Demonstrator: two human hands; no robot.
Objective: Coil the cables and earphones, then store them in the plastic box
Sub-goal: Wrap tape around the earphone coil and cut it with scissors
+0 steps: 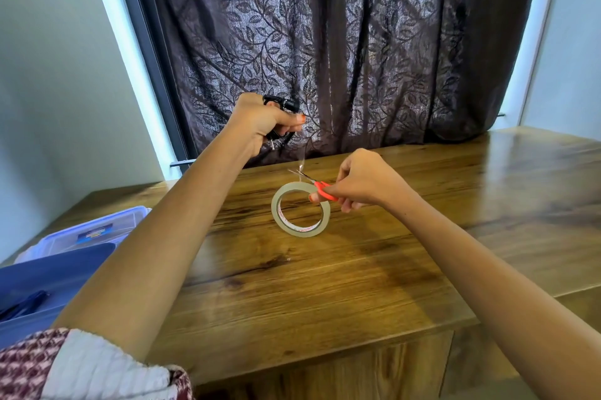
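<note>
My left hand (260,123) is raised above the table's far edge and grips a coiled black cable (282,104), whose plug sticks out below the fist. A thin strip of clear tape (302,155) runs down from that hand. My right hand (361,181) holds small orange-handled scissors (320,189), their blades at the strip just above a roll of clear tape (300,209) that lies on the wooden table (357,269). The blue plastic box (48,276) stands at the left edge, with something dark blue inside.
A clear lid with a label (94,232) lies behind the box at the left. A dark leaf-patterned curtain (341,41) hangs behind the table. The table's front edge runs close to my body, with a drop at the lower right.
</note>
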